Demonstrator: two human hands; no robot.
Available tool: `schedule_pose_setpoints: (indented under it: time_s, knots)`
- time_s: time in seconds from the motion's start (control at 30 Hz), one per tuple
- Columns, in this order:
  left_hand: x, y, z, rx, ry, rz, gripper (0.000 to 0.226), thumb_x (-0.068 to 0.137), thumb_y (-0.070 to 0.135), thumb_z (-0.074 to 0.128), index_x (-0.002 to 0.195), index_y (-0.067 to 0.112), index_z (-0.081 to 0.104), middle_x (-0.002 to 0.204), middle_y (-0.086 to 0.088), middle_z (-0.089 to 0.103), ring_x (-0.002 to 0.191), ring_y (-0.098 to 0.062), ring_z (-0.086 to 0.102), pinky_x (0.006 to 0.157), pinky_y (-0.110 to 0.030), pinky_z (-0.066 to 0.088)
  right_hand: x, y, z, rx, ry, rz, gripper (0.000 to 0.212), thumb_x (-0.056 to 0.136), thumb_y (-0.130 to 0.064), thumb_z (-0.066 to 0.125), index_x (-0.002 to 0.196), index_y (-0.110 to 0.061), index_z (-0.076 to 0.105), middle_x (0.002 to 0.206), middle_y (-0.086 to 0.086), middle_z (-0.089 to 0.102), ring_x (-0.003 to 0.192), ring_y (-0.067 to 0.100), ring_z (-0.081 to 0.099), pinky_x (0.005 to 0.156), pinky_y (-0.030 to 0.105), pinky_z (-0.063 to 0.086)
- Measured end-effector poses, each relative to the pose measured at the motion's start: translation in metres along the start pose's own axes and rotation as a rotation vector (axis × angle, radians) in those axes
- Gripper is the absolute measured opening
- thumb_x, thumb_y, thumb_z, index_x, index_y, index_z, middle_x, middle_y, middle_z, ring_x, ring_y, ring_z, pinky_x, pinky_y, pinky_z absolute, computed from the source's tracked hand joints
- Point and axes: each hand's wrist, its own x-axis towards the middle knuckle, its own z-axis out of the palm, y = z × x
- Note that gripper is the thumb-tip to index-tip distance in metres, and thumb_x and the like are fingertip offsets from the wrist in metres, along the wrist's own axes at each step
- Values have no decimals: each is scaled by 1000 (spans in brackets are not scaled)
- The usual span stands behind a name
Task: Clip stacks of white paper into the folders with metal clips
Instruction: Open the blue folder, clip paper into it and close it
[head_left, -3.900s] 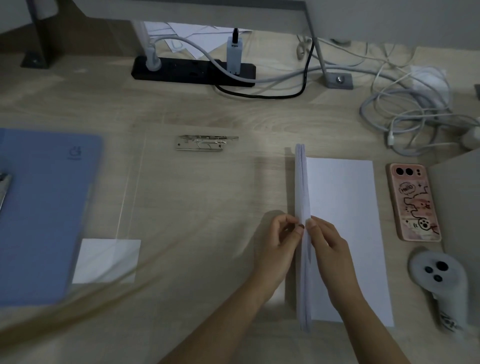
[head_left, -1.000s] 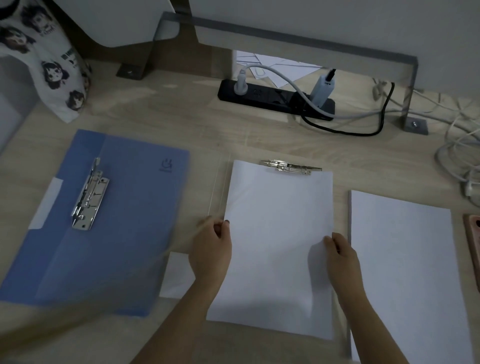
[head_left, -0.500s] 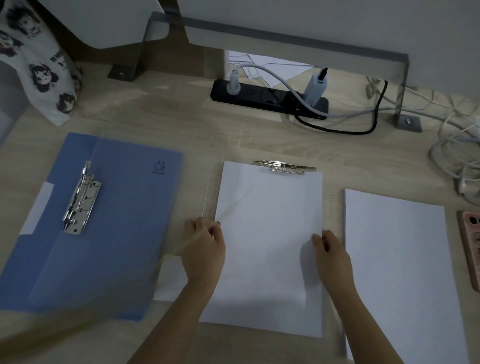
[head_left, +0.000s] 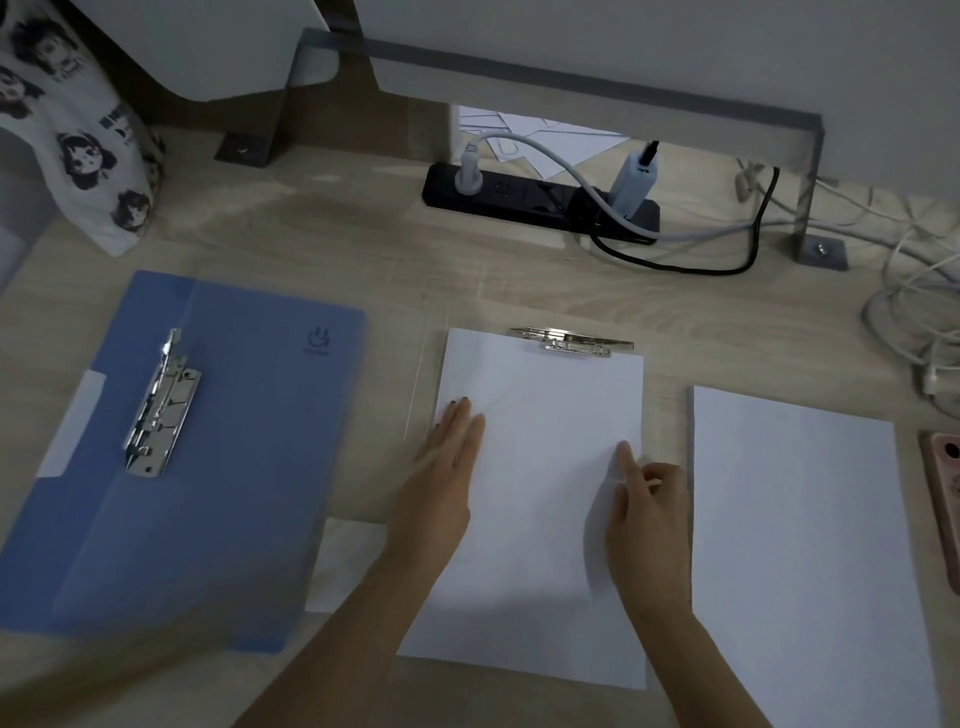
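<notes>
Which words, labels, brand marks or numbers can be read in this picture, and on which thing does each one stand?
No text here is clear enough to quote.
On the blue folder: a logo with a small word under it, too blurred to read.
On the cloth bag: dark print beside the cartoon faces, too blurred to read.
On the white charger: a tiny dark mark, too small to read.

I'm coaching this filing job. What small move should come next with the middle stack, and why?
Probably slide the middle stack up under the metal clip. The left hand lies flat on its left edge, the right hand touches its right edge, and the clip sits past the top edge, seemingly not over the sheets.
</notes>
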Motion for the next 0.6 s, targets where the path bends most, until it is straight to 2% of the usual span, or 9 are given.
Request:
schedule_pose_setpoints:
  time_s: [0.07,0.1,0.17,0.23,0.3,0.4,0.47,0.53,0.6]
  knots:
    - [2,0,3,9,-26,21,62,70,-4,66,129,-2,50,139,-16,49,128,-28,48,93,-32,52,0,2,-1,-41,26,-69,27,93,-10,47,119,-7,56,97,10,50,76,18,49,79,35,51]
    - [1,0,4,21,-27,15,50,84,11,53,133,-2,46,143,-15,44,132,-27,44,103,-31,43,0,2,-2,-70,21,-104,35,90,-3,50,125,-7,54,99,13,51,77,17,48,77,31,48]
    - [-1,1,7,64,-68,-12,59,97,38,26,141,0,30,152,-13,26,142,-23,24,115,-32,17,1,2,-5,-119,10,-122,43,86,4,53,128,-7,53,106,18,52,83,21,49,75,28,42]
    - [-4,0,12,114,-86,-3,71,95,53,17,145,2,19,156,-11,15,145,-21,10,116,-34,7,6,-7,-10,-56,14,-48,37,87,-1,53,124,-7,55,115,19,51,92,29,54,78,30,42]
    - [-4,-2,16,139,-100,-4,75,94,57,16,146,3,17,157,-12,14,146,-21,9,115,-34,9,22,-21,-18,94,23,23,34,89,-7,51,123,-7,53,121,16,47,98,30,55,85,34,45]
    - [-3,-2,15,139,-98,3,75,94,56,20,146,1,20,156,-14,19,145,-21,12,115,-35,15,60,-46,-30,457,-29,225,43,90,-10,50,132,-9,44,127,7,47,103,20,53,94,33,41]
    - [-4,-2,15,110,-106,-5,74,94,55,21,146,1,19,156,-13,17,145,-21,11,115,-35,15,82,-59,-34,733,-76,370,44,89,-8,49,132,-13,41,119,2,52,101,14,55,106,36,38]
    - [-4,-2,15,97,-105,-10,74,94,55,22,146,2,19,156,-12,17,145,-20,11,115,-35,14,96,-67,-34,915,-75,428,44,89,-6,49,132,-8,41,111,1,54,92,9,57,107,33,38]
    - [-5,-3,15,82,-105,-6,74,94,55,22,146,3,19,157,-12,16,146,-20,11,116,-34,14,97,-74,-34,977,-51,412,50,90,-4,49,138,-8,37,122,4,54,105,11,57,105,27,39]
